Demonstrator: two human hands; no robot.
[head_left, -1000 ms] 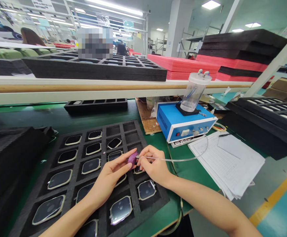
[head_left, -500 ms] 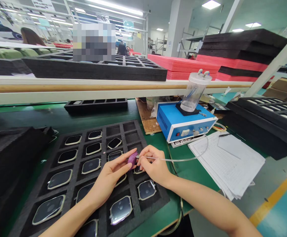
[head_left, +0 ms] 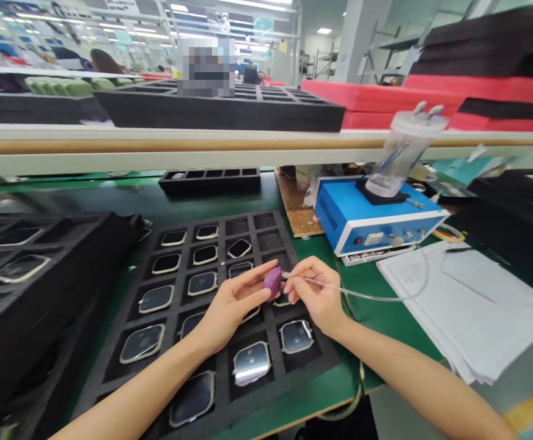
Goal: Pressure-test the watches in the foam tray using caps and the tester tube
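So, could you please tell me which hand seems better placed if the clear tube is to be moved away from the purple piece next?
Probably the right hand: it pinches the clear tube, while the left hand holds the purple piece.

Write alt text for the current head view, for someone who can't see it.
The left hand holds a purple piece above a black tray of watches; the right hand pinches a clear tube, its tip close to the piece. Beyond stands a blue box topped by a clear cylinder; papers lie at right.
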